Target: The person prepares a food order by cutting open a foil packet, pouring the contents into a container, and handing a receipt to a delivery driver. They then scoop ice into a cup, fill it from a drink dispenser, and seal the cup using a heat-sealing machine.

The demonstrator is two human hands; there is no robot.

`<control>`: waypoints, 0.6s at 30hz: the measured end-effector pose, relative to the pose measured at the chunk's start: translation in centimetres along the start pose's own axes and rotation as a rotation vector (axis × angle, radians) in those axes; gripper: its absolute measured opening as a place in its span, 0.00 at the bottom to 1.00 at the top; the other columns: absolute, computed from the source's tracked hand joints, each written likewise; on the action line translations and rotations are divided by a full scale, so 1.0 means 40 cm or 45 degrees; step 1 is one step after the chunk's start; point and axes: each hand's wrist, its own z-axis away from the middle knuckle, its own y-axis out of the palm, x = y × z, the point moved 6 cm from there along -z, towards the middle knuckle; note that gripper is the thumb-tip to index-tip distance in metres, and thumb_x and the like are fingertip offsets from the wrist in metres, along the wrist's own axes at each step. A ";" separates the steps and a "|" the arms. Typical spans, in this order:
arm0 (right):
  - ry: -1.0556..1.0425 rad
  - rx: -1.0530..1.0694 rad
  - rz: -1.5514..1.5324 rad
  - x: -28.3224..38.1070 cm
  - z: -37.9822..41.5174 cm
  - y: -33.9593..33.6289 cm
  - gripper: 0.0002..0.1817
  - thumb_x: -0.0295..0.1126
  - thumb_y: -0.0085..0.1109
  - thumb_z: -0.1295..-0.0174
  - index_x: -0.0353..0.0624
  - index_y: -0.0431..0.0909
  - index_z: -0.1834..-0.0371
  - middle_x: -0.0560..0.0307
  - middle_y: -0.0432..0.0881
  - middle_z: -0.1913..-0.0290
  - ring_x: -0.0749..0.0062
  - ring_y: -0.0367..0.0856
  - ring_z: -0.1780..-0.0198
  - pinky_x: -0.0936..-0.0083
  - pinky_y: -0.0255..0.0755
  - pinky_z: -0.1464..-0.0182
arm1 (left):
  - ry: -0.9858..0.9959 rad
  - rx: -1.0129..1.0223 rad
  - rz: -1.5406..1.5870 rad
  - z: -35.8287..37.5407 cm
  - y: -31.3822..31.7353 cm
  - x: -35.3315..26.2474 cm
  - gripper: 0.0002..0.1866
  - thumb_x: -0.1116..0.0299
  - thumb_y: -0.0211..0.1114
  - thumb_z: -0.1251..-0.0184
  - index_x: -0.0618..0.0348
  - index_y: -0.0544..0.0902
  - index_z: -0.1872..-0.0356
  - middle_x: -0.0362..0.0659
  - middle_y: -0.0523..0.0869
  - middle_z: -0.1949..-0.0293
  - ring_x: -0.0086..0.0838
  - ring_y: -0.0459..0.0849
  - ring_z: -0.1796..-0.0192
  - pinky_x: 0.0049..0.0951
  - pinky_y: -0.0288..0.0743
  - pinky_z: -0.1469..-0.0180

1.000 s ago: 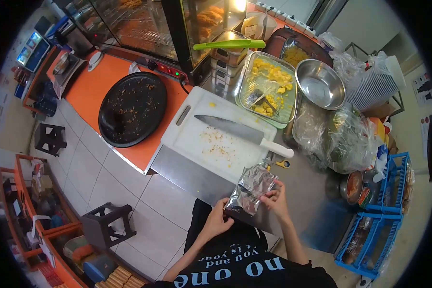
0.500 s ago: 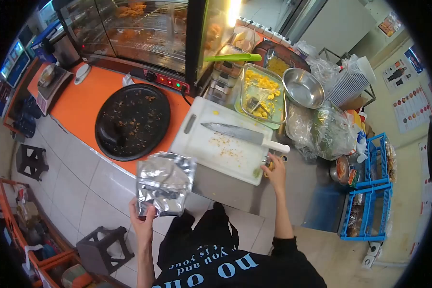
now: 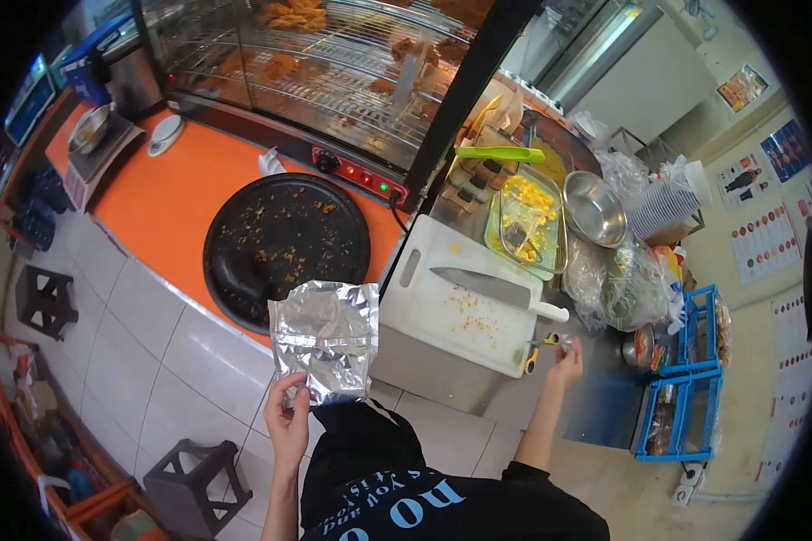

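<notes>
My left hand [image 3: 289, 419] grips the lower edge of a silver foil pouch [image 3: 327, 338], thumb on its face. The pouch hangs in front of the counter edge and overlaps the rim of a round black pan [image 3: 284, 225] with crumbs on it. My right hand [image 3: 564, 362] is off the right corner of a white cutting board [image 3: 465, 293], fingers pinched around a small pale, shiny bit too small to name. Just left of that hand lie scissors [image 3: 532, 356] with yellow-and-black handles. A knife [image 3: 496, 290] with a white handle rests across the board among brown crumbs.
Behind the board stands a glass container [image 3: 525, 221] of yellow chunks, beside a steel bowl [image 3: 595, 209]. A heated display case [image 3: 325, 81] holds fried food at the back. Plastic bags [image 3: 636, 284] and blue baskets [image 3: 681, 406] are to the right. A stool [image 3: 194, 487] stands lower left.
My right hand has left the scissors, which now lie by the board's corner, and moved right. The view has shifted left and closer to the counter. My left hand still holds the pouch.
</notes>
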 end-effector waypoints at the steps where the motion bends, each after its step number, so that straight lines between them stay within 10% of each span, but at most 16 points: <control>1: 0.144 -0.105 -0.339 -0.016 -0.017 -0.015 0.10 0.32 0.59 0.39 0.43 0.81 0.56 0.61 0.78 0.62 0.80 0.76 0.65 0.81 0.74 0.65 | 0.014 0.038 -0.007 -0.031 0.011 -0.001 0.07 0.75 0.56 0.34 0.62 0.79 0.57 0.39 0.77 0.60 0.17 0.76 0.64 0.16 0.73 0.66; 5: 0.101 0.546 -0.198 0.145 0.212 0.187 0.11 0.33 0.56 0.37 0.41 0.78 0.53 0.61 0.77 0.64 0.81 0.75 0.66 0.84 0.72 0.68 | 0.149 0.211 -0.374 -0.133 0.029 0.048 0.07 0.77 0.55 0.37 0.62 0.82 0.62 0.44 0.82 0.66 0.23 0.76 0.67 0.22 0.71 0.68; 8: -0.086 1.342 0.103 0.207 0.612 0.444 0.08 0.31 0.56 0.37 0.39 0.79 0.59 0.60 0.77 0.66 0.84 0.73 0.72 0.87 0.66 0.75 | 0.130 0.440 -0.350 -0.191 0.119 -0.063 0.16 0.70 0.63 0.42 0.56 0.80 0.51 0.49 0.82 0.63 0.38 0.81 0.57 0.32 0.70 0.47; 10: -0.177 1.680 0.199 0.154 0.804 0.580 0.05 0.28 0.58 0.39 0.37 0.81 0.66 0.61 0.76 0.68 0.85 0.72 0.75 0.88 0.65 0.76 | 0.377 0.348 -0.516 -0.235 0.140 -0.134 0.20 0.67 0.65 0.43 0.54 0.78 0.47 0.50 0.80 0.59 0.40 0.80 0.60 0.32 0.72 0.53; 15: -0.114 2.653 0.425 0.158 1.130 0.864 0.08 0.22 0.63 0.48 0.37 0.83 0.64 0.59 0.77 0.74 0.80 0.73 0.74 0.82 0.66 0.71 | 0.080 -0.012 -0.269 -0.341 -0.023 -0.113 0.13 0.69 0.63 0.40 0.56 0.82 0.54 0.48 0.81 0.68 0.31 0.80 0.69 0.27 0.73 0.67; 17: -0.697 2.480 0.297 0.129 1.157 1.042 0.09 0.25 0.63 0.48 0.39 0.83 0.63 0.56 0.81 0.72 0.77 0.75 0.74 0.79 0.68 0.71 | 0.063 -0.182 -0.436 -0.351 -0.120 -0.108 0.10 0.69 0.62 0.38 0.56 0.84 0.56 0.46 0.82 0.72 0.26 0.80 0.71 0.25 0.72 0.69; 18: -0.471 2.317 0.303 0.084 1.167 1.153 0.10 0.24 0.58 0.47 0.38 0.82 0.61 0.51 0.83 0.67 0.73 0.79 0.72 0.79 0.72 0.69 | 0.049 -0.313 -0.523 -0.342 -0.176 -0.106 0.10 0.69 0.61 0.37 0.56 0.84 0.57 0.45 0.82 0.73 0.24 0.80 0.72 0.24 0.72 0.70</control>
